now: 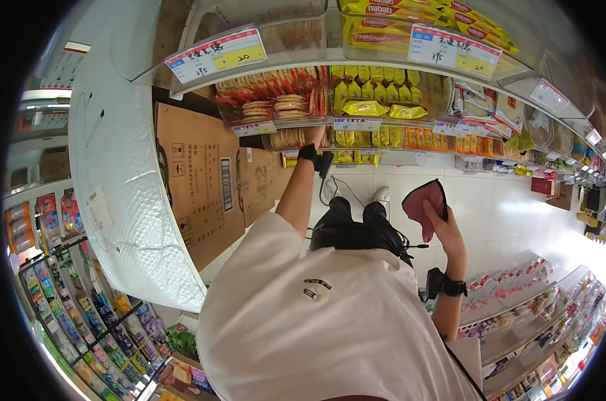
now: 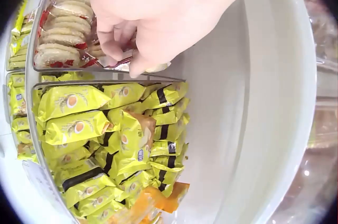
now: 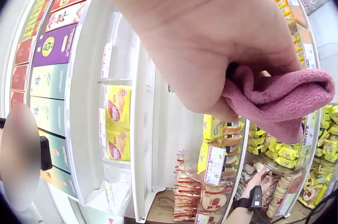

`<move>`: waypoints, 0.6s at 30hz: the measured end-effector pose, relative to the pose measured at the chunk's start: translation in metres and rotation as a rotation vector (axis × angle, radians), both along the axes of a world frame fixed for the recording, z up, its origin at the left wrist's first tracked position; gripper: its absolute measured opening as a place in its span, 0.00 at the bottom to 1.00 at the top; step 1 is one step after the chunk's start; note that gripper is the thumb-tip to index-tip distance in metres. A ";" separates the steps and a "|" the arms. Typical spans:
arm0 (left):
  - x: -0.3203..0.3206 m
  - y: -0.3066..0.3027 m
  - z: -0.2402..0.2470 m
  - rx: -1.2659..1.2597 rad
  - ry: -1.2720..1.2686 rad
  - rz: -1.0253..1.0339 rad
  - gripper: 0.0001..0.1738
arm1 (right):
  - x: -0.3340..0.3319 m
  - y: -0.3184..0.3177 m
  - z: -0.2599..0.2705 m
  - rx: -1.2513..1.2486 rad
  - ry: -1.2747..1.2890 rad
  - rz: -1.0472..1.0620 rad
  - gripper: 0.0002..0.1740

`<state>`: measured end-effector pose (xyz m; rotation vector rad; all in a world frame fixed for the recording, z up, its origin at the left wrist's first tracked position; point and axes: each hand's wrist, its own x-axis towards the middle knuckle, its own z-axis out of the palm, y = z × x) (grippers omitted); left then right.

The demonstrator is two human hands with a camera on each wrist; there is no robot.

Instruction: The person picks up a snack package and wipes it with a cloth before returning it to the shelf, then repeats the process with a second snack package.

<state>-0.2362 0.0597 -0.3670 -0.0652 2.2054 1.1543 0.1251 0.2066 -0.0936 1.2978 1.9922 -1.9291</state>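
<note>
A person's right hand [image 1: 452,232] clamps its fingers on a fuzzy, dark-edged pink cloth [image 3: 280,97], partly hidden by the palm, over white floor [image 1: 497,200]; at the shelf, the left hand [image 2: 158,15] pinches a clear, red-marked packet [image 2: 120,65], mostly obscured, beside round biscuits [image 2: 63,31].

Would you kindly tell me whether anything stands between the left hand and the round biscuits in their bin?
Nothing visible does: the left hand is at the round biscuits, its fingers pinching a wrapper there. The clear bin wall stands between the biscuits and the yellow packets, not in the hand's way.
</note>
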 end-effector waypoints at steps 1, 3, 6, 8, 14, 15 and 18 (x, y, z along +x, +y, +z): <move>0.000 -0.004 0.009 -0.035 -0.014 -0.040 0.11 | -0.002 0.002 -0.002 -0.017 0.011 0.014 0.26; 0.002 -0.014 0.025 -0.064 -0.034 -0.147 0.11 | -0.006 0.006 -0.004 -0.023 0.029 0.044 0.25; 0.013 -0.030 0.023 0.119 0.113 -0.334 0.13 | -0.017 0.007 -0.004 -0.012 0.027 0.108 0.24; 0.018 -0.037 0.059 -0.031 -0.028 -0.606 0.14 | -0.028 0.010 -0.001 -0.035 -0.002 0.200 0.23; 0.078 -0.044 0.191 0.010 0.025 -0.781 0.23 | -0.050 0.012 0.009 -0.045 0.081 0.294 0.23; 0.086 -0.047 0.204 0.109 0.042 -0.760 0.25 | -0.051 0.013 0.007 -0.050 0.102 0.279 0.23; 0.102 -0.046 0.221 0.260 0.076 -0.712 0.26 | -0.051 0.022 -0.008 -0.039 0.219 0.190 0.21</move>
